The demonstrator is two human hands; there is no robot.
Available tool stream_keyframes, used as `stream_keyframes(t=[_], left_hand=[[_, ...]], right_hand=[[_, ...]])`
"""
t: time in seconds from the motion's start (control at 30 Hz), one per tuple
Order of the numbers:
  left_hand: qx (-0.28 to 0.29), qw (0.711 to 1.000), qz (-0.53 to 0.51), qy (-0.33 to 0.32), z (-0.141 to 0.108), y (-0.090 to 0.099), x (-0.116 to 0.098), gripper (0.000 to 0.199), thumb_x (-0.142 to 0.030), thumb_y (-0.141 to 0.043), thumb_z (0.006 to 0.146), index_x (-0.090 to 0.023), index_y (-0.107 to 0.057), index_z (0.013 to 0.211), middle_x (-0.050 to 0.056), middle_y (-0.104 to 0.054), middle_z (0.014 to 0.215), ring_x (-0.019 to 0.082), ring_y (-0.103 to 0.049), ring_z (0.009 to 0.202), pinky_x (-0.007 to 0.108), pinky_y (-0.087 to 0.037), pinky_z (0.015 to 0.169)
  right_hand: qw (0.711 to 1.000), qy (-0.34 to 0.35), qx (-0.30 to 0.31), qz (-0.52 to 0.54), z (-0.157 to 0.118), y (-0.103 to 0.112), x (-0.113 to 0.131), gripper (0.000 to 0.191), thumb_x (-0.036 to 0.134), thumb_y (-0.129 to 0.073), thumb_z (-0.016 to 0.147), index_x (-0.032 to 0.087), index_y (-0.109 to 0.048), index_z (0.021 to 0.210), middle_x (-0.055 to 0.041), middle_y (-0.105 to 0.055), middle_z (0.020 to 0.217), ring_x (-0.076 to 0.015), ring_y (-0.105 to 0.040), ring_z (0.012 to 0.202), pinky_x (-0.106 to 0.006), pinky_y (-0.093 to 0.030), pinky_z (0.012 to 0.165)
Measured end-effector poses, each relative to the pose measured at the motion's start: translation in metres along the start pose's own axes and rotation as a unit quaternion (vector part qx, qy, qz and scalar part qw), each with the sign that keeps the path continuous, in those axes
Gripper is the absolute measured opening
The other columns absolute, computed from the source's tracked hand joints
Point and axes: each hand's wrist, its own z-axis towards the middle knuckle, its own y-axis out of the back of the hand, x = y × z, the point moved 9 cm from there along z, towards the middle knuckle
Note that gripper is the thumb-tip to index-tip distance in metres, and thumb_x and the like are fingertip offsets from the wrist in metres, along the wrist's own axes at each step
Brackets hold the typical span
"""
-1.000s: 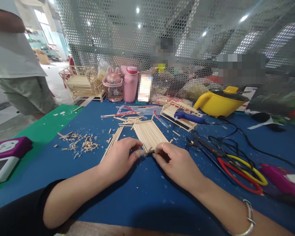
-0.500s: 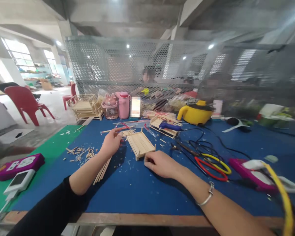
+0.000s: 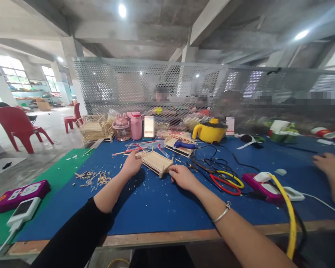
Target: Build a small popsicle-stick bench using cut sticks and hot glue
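A small wooden stick frame (image 3: 156, 162) with a slatted bed and corner posts sits on the blue table mat (image 3: 156, 216). My left hand (image 3: 132, 163) is at its left end, fingers closed on that edge. At its right front corner, my right hand (image 3: 182, 176) has its thumb and fingers closed on the frame. Behind it lies a second stick piece (image 3: 181, 149) with a blue glue gun (image 3: 184, 144) across it. Loose wood scraps (image 3: 96, 178) are scattered to the left of my left hand.
Scissors with red and yellow handles (image 3: 226, 184) and black cables lie right. Farther back stand a yellow pot (image 3: 211, 131), a pink flask (image 3: 136, 125) and stacked stick frames (image 3: 95, 128). Purple power packs (image 3: 262, 188) lie at both sides. Another person's hand (image 3: 331, 167) rests at far right.
The frame has turned and my left hand has moved onto its left end. The thin sticks under my left forearm no longer show. The view has shifted right, bringing another person's hand into sight.
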Motion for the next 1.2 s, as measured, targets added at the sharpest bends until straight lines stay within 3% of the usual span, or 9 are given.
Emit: stream_keyframes(t=[0.17,0.3,0.43,0.57,0.8,0.9,1.03,1.1,1.2], left_hand=[[0.016,0.999,0.02,-0.036,-0.03,0.003,-0.007,0.048,-0.009,-0.045,0.077,-0.013,-0.039,0.124,0.008,-0.068,0.097,0.011,-0.06,0.062,0.023,-0.045,0.056],[0.011,0.997,0.049,-0.052,-0.056,0.004,-0.007,0.051,-0.009,-0.045,0.072,-0.016,-0.041,0.123,0.006,-0.069,0.1,0.012,-0.06,0.063,0.023,-0.044,0.058],[0.001,0.995,0.083,-0.054,-0.07,0.007,-0.003,0.047,-0.01,-0.045,0.072,-0.016,-0.045,0.119,0.005,-0.07,0.093,0.015,-0.062,0.068,0.025,-0.045,0.063],[-0.018,0.993,0.105,-0.051,-0.071,0.012,-0.001,0.047,-0.012,-0.042,0.073,-0.015,-0.043,0.121,0.005,-0.07,0.094,0.016,-0.063,0.069,0.027,-0.046,0.066],[-0.046,0.989,0.129,-0.059,-0.066,0.02,-0.001,0.045,-0.012,-0.038,0.076,-0.015,-0.045,0.12,0.005,-0.071,0.088,0.016,-0.063,0.064,0.027,-0.048,0.061],[-0.091,0.982,0.146,-0.073,-0.072,0.028,-0.005,0.044,-0.012,-0.039,0.077,-0.015,-0.045,0.12,0.008,-0.069,0.098,0.017,-0.063,0.072,0.03,-0.048,0.069],[-0.17,0.949,0.196,-0.177,-0.081,0.038,-0.043,0.036,-0.02,-0.041,0.082,-0.016,-0.05,0.117,0.01,-0.061,0.112,0.019,-0.061,0.085,0.033,-0.047,0.08],[-0.123,0.917,0.272,-0.264,-0.076,0.021,-0.074,0.031,-0.025,-0.04,0.086,-0.017,-0.057,0.111,0.009,-0.063,0.11,0.019,-0.061,0.088,0.031,-0.048,0.079],[0.023,0.877,0.363,-0.313,-0.052,-0.022,-0.099,0.025,-0.025,-0.046,0.085,-0.021,-0.068,0.095,0.004,-0.069,0.096,0.018,-0.063,0.087,0.027,-0.047,0.078]], right_hand=[[0.998,-0.047,0.029,0.004,0.006,0.008,-0.027,0.028,0.034,-0.053,0.089,0.014,-0.056,0.109,-0.0058,-0.061,0.103,-0.0155,-0.061,0.085,-0.035,-0.052,0.073],[0.998,-0.044,0.052,-0.005,0.005,0.011,-0.03,0.029,0.033,-0.053,0.089,0.015,-0.056,0.111,-0.0066,-0.06,0.108,-0.0172,-0.06,0.089,-0.037,-0.052,0.076],[0.998,-0.02,0.048,-0.019,0.002,0.013,-0.022,0.023,0.032,-0.05,0.09,0.013,-0.06,0.098,-0.0027,-0.063,0.088,-0.0131,-0.06,0.074,-0.031,-0.05,0.069],[0.999,0.007,0.041,-0.018,-0.001,0.012,-0.013,0.024,0.013,-0.045,0.086,0.018,-0.066,0.093,0.0033,-0.056,0.057,-0.0095,-0.052,0.054,-0.022,-0.041,0.057],[0.999,0.033,0.037,-0.01,-0.006,0.015,-0.004,0.034,0.01,-0.045,0.078,0.023,-0.07,0.097,0.0035,-0.057,0.053,-0.0106,-0.052,0.05,-0.02,-0.035,0.053],[0.999,0.026,0.017,-0.006,-0.005,0.017,-0.007,0.032,0.011,-0.046,0.076,0.021,-0.071,0.094,0.0029,-0.058,0.051,-0.0113,-0.052,0.049,-0.021,-0.036,0.053],[0.998,0.003,-0.064,0.005,0.004,0.029,-0.019,0.029,0.014,-0.043,0.077,0.015,-0.068,0.093,0.0006,-0.059,0.053,-0.0123,-0.052,0.048,-0.023,-0.037,0.052],[0.994,0.002,-0.105,0.011,0.012,0.041,-0.023,0.027,0.016,-0.043,0.078,0.014,-0.067,0.091,0.0001,-0.06,0.054,-0.0128,-0.052,0.048,-0.023,-0.037,0.051],[0.988,0.028,-0.154,0.016,0.025,0.06,-0.021,0.022,0.02,-0.047,0.076,0.015,-0.067,0.086,0.0008,-0.058,0.054,-0.0133,-0.051,0.051,-0.024,-0.037,0.053]])
